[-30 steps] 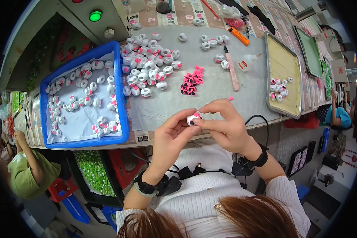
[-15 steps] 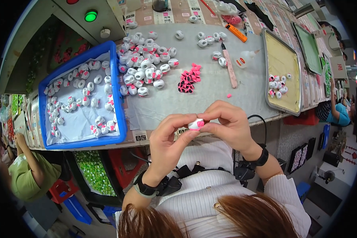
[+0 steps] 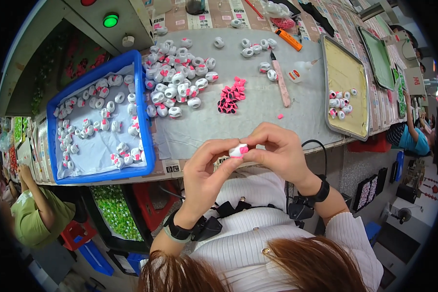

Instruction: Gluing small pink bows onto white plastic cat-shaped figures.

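Busy workroom all round; working at a patterned worktop [image 3: 174, 22] with a blue tray [image 3: 147, 146] on it; holding a white bead [image 3: 236, 152] with pink trim [image 3: 244, 150] to the right of the blue tray, level with its nearer end; pinching one side with the left hand [image 3: 207, 165], fingers drawn in against the bead, and the other with the right hand [image 3: 281, 152], fingers closed about as narrowly, by the pink trim; with a heap of similar beads [image 3: 177, 78] just right of the blue tray, pink pieces [image 3: 231, 95] beyond, and a metal tray [image 3: 343, 63] farthest right; probably at the step of settling or checking the pink trim, though unable to tell whether fixed fast; next calling, at a guess, for a light, steady pinch and a small turn to inspect the hidden side
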Tool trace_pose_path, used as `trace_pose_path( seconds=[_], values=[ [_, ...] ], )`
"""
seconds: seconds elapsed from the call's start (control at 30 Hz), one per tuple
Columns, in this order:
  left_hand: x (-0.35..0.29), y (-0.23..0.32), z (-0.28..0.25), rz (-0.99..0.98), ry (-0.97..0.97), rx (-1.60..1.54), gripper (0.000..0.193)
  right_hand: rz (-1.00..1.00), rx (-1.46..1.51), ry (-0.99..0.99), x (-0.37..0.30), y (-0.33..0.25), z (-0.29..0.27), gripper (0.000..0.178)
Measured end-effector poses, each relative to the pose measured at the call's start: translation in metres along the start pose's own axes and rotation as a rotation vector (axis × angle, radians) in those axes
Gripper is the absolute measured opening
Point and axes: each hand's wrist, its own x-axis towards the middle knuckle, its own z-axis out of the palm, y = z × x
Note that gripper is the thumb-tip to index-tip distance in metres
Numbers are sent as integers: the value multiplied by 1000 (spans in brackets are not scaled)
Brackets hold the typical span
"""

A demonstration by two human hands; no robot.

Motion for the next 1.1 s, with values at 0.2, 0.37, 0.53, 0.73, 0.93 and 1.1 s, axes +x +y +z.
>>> trace_pose_path(
  seconds=[0.2, 0.37, 0.53, 0.73, 0.93, 1.1],
  values=[
    [4, 5, 0, -54, -10, -1, 32, 116, 283, 124, 1, -5, 10, 28],
    [4, 5, 0, -72, -26, -108, 29, -271, -348, 111, 1, -8, 11, 28],
    [3, 6, 5, -64, -32, -131, 25, -273, -329, 80, -1, -5, 7, 27],
    [8, -2, 11, -144, -72, -269, 23, -200, -184, 137, -7, 2, 0, 26],
    [18, 7, 16, -191, -73, 66, 31, -196, -240, 173, -15, -4, -24, 26],
    [51, -2, -16, 201, 16, 1220, 36, -72, -756, 793, -26, 11, -121, 23]
  ],
)
